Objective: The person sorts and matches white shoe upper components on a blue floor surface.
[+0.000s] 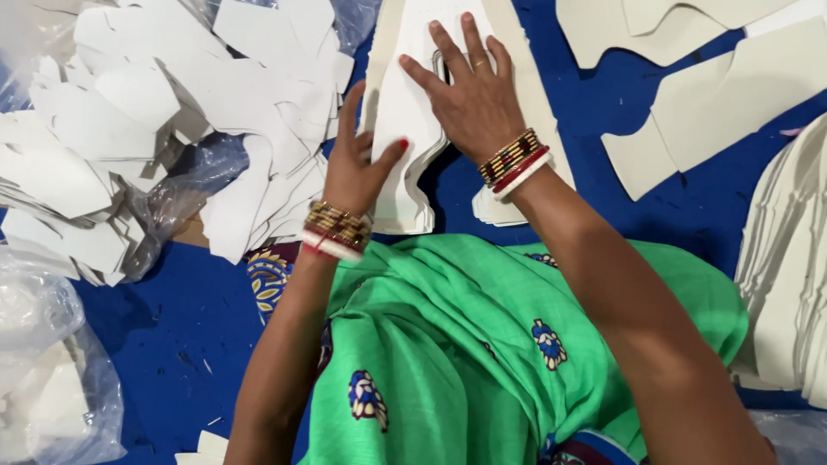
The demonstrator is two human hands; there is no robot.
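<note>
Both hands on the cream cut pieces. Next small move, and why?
Probably lift the top piece off the cream stack: the right hand lies flat, pinning the stack, while the left hand pinches its left edge, thumb and fingers apart.

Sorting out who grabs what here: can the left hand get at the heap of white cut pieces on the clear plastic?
Probably yes. The left hand rests at the edge of the cream stack, right beside the heap of white cut pieces, with nothing between them.

Single head view, looking steeply down, close over lap and blue floor cloth (172, 327).
</note>
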